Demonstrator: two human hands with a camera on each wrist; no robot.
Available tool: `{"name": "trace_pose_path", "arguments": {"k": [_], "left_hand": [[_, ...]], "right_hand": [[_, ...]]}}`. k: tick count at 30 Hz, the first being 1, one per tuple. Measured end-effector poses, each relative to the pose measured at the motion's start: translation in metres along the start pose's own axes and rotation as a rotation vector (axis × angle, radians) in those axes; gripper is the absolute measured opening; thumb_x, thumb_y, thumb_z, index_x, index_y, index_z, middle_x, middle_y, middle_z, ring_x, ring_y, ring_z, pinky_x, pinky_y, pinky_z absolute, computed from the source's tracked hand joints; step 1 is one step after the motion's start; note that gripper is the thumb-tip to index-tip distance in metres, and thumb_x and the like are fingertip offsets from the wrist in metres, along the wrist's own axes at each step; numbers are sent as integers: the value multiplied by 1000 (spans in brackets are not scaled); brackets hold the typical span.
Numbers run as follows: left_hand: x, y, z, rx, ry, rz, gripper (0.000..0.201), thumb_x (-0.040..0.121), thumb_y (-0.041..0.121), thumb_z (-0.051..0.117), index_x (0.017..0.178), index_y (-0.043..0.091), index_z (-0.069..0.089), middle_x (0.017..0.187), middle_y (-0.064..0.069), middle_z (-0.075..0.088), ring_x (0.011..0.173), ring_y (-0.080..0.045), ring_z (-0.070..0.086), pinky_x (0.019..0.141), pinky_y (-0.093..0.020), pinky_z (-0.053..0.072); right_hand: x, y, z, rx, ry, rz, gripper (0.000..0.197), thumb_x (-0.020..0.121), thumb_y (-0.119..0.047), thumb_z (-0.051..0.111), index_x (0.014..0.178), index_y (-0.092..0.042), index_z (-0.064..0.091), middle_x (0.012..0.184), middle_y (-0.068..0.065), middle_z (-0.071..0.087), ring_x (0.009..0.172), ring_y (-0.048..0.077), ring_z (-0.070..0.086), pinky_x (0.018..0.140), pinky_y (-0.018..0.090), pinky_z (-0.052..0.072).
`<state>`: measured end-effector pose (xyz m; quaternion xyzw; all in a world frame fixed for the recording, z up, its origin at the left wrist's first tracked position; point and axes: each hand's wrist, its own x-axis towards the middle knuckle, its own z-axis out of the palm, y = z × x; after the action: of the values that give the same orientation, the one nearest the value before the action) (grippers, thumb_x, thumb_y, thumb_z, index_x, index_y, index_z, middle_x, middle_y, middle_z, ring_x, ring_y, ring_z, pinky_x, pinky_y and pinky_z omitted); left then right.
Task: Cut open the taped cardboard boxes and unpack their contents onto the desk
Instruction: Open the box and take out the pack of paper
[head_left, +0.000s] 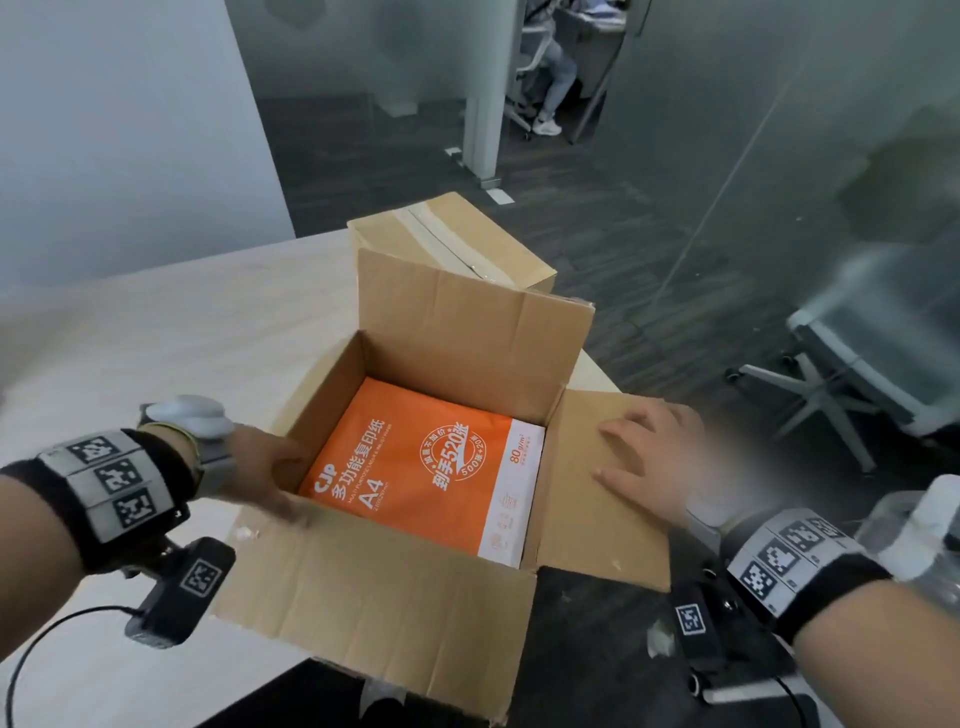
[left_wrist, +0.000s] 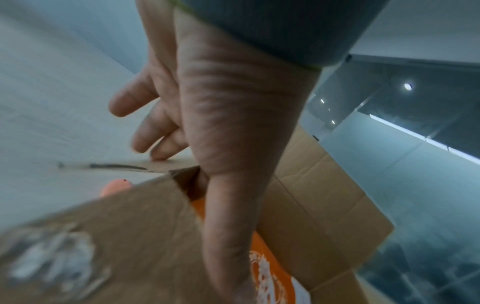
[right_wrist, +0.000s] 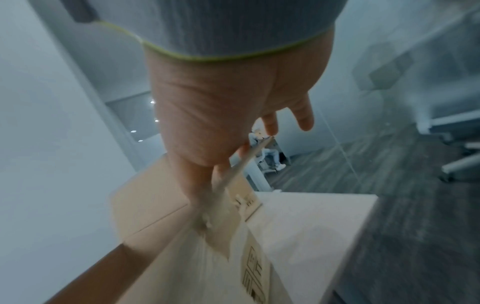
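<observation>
Head view shows the open box (head_left: 395, 582) at the near edge of the pale tabletop (head_left: 171, 332), its near flap hanging past the edge and cut off at the bottom of the frame. An orange ream of A4 paper (head_left: 415, 467) lies flat at the bottom of the box, its near white end partly hidden by the box wall. The left hand (head_left: 265, 470) is at the left wall of the box, thumb inside and fingers outside; how firmly it holds is not clear here. The left wrist view, blurred, shows the left hand (left_wrist: 221, 127) with its thumb reaching down inside against the orange wrapper and fingers (left_wrist: 145, 139) loosely spread outside the wall. The right hand (head_left: 649, 462) lies flat with fingers spread on the folded-out right flap. The right wrist view, smeared by blur, shows the right hand (right_wrist: 221, 115) on the flap's upper side and the flap's printed underside, which the head view lacks. A 2nd box (head_left: 447, 244), still taped along its top seam, stands behind the open one.
</observation>
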<state>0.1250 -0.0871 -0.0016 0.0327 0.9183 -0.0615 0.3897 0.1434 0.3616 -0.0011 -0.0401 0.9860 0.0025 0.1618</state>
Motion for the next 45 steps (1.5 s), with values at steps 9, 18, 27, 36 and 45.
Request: {"name": "trace_pose_path", "arguments": {"k": [9,18,27,36,45], "left_hand": [[38,68,-52,2,403,184,58,81,73,61,126,37,63,134,3,54,125,-22,50,106,-36,40],[107,142,-39,-48,288,267,79,75,76,56,143,35,48,145,3,52,125,-21,55,102,-37,46],[160,156,-29,-33,318,290,89,58,77,41,132,30,52,138,0,54,124,-26,53,103,-45,46],[178,168,-27,40,318,252,39,91,24,35,121,29,60,130,-1,52,122,-26,49,102,-42,32],[189,170,-34,-116,278,266,49,103,18,53,62,26,26,82,3,46,93,-21,48,82,-34,33]], "right_hand": [[3,-7,19,76,7,-13,59,94,-63,45,148,-38,40,152,-8,40,137,22,39,109,42,41],[25,-63,25,298,-169,102,100,83,-71,56,156,-36,-2,139,4,56,106,30,67,85,38,54],[57,-81,0,180,-163,185,56,94,-37,51,142,-22,26,77,-2,56,65,25,57,65,34,49],[70,-92,8,156,-171,272,48,95,-23,45,140,-19,27,73,0,54,56,20,51,56,32,40],[67,-95,8,175,-172,312,60,95,-25,48,147,-18,19,70,0,52,54,18,49,49,29,33]]}}
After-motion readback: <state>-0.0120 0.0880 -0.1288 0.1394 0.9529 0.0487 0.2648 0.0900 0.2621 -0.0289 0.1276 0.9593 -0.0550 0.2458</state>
